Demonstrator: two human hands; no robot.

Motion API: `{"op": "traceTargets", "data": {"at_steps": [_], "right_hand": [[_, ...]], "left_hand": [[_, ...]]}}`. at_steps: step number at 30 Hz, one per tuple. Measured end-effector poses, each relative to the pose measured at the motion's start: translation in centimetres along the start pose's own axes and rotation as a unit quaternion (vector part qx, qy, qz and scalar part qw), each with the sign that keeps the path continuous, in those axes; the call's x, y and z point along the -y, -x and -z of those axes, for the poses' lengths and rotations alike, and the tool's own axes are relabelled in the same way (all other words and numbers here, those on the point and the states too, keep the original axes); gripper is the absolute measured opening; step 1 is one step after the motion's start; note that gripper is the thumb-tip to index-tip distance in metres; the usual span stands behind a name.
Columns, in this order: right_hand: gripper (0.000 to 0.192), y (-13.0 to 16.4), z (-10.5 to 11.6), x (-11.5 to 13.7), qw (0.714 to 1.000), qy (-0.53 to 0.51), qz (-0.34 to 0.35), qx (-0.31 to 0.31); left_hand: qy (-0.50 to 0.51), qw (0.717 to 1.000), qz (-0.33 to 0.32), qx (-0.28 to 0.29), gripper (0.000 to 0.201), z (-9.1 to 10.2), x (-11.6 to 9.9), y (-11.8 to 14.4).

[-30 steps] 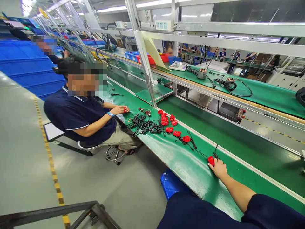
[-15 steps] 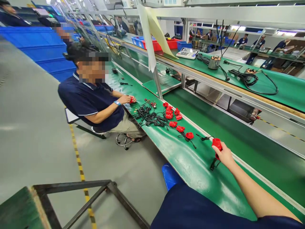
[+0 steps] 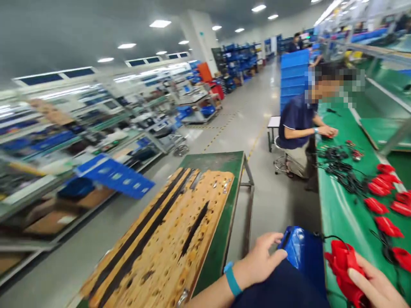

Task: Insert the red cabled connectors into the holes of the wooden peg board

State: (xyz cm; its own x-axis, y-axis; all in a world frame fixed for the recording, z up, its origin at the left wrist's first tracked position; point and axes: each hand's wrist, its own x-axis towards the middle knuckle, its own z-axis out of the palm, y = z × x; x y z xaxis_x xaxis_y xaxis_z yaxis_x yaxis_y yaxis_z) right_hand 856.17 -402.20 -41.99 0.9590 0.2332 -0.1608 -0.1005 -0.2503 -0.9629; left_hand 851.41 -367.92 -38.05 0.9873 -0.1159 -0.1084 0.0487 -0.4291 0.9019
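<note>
Gripping red part (image 3: 345, 267), right hand (image 3: 374, 284) closed; left hand (image 3: 261, 259) spread open on blue bag (image 3: 302, 252).

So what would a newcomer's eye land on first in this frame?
Probably the red plastic part at bottom right, gripped in the right hand, with more red parts strewn along the green conveyor belt. Next, the left hand resting on a blue bin. Then the perforated wooden board on the cart at centre.
</note>
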Motion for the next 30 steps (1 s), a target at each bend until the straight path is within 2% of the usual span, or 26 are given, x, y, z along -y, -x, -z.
{"op": "traceTargets", "data": {"at_steps": [2, 5, 7, 10, 15, 18, 21, 25, 27, 30], "right_hand": [[0.06, -2.3, -4.9, 2.5, 0.995, -0.023, -0.019, 0.098], [0.059, -4.3, -11.4, 5.8, 0.974, -0.027, -0.006, 0.226], [0.058, -5.0, -15.1, 7.3, 0.955, -0.012, 0.017, 0.295], [0.056, -5.8, -19.8, 8.9, 0.928, 0.017, 0.036, 0.37], [0.059, -6.7, -26.8, 11.0, 0.879, 0.049, 0.007, 0.474], [0.066, -6.9, -30.5, 11.6, 0.852, 0.056, 0.002, 0.52], [0.069, -6.8, -33.6, 12.4, 0.819, 0.062, 0.018, 0.57], [0.071, -6.3, -36.8, 14.6, 0.768, 0.069, 0.006, 0.637], [0.071, -6.2, -38.2, 15.6, 0.746, 0.069, -0.01, 0.662], [0.069, -6.4, -39.8, 16.0, 0.723, 0.062, -0.028, 0.687]], "left_hand": [[0.024, 0.998, -0.05, 0.003, 0.064, 0.7, -2.5, 0.8], [0.044, 0.996, -0.074, -0.02, 0.089, 2.3, -3.1, 2.8], [0.055, 0.996, -0.036, -0.057, 0.095, 3.6, -2.1, 4.0], [0.086, 0.987, 0.045, -0.127, 0.086, 5.6, 0.2, 5.5], [0.185, 0.953, 0.097, -0.219, 0.079, 8.7, 3.8, 8.6], [0.266, 0.923, 0.111, -0.256, 0.078, 10.3, 5.5, 10.9], [0.335, 0.888, 0.099, -0.299, 0.075, 11.5, 6.8, 13.4], [0.42, 0.829, 0.088, -0.36, 0.064, 11.3, 8.6, 16.0], [0.477, 0.787, 0.072, -0.384, 0.061, 10.6, 9.7, 16.8], [0.585, 0.709, 0.02, -0.394, 0.071, 9.7, 11.2, 17.5]]}}
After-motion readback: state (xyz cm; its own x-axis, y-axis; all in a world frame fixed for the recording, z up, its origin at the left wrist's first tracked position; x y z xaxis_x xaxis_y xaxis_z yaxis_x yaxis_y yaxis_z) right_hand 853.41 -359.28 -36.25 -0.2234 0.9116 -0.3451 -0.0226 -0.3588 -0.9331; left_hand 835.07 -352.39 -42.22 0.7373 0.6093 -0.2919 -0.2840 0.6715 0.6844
